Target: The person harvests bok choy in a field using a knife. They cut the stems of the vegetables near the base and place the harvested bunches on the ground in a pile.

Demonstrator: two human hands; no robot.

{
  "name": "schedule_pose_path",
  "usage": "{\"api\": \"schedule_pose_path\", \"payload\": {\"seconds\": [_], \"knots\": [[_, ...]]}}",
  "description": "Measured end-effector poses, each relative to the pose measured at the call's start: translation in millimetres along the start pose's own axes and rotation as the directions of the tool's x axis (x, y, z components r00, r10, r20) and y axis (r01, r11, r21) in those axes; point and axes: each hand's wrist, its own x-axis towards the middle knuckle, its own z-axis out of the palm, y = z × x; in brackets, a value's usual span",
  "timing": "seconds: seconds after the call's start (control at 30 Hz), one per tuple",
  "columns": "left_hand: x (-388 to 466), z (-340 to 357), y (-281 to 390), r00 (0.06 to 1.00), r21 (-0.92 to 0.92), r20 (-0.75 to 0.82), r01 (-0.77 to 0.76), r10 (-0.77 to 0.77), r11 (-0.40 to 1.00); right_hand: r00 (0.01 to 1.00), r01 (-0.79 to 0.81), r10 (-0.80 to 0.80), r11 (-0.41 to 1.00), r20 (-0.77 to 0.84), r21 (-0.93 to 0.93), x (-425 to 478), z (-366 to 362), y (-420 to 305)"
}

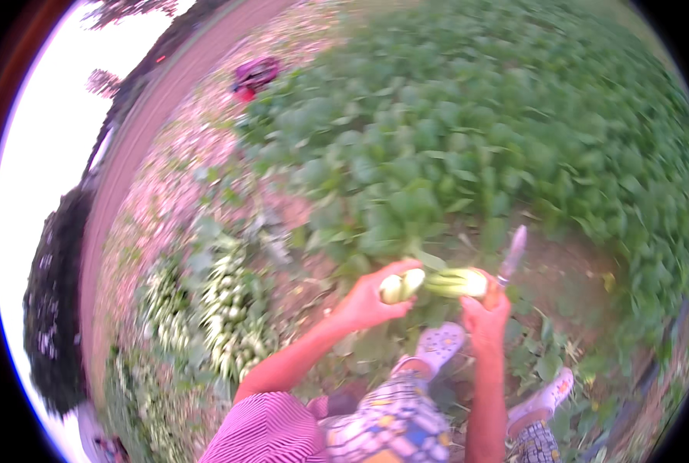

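My left hand (382, 298) is closed around a small bunch of leafy greens with pale, thick stem bases (401, 286), perhaps bok choy. Close beside it, my right hand (488, 309) grips another green (457, 282) by its whitish base, its stems lying toward the left hand. A knife (514, 252) also sticks out of the right hand, blade pointing up and away. Part of its handle is hidden by the fingers. The stalks and leaves between the two hands are blurred.
A dense bed of leafy plants (471, 121) spreads ahead and to the right. Cut greens (228, 307) lie in rows on the ground at left. Farther off sits a purple and red object (256, 75). My light clogs (440, 344) stand on leaf-strewn soil. A dirt track (141, 116) curves along the left.
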Motion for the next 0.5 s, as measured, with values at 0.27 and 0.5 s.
{"api": "schedule_pose_path", "payload": {"seconds": [0.27,0.5], "knots": [[-99.3,-8.8,-29.7,0.994,-0.125,0.087,-0.055,0.067,0.991,0.872,-0.232,0.332,0.927,0.36,-0.294,-57.9,56.6,24.7],[-232.7,-83.9,-68.2,0.885,0.071,-0.331,0.37,-0.328,0.926,0.859,-0.253,0.399,0.875,0.32,-0.413,-62.0,54.2,48.9]]}}
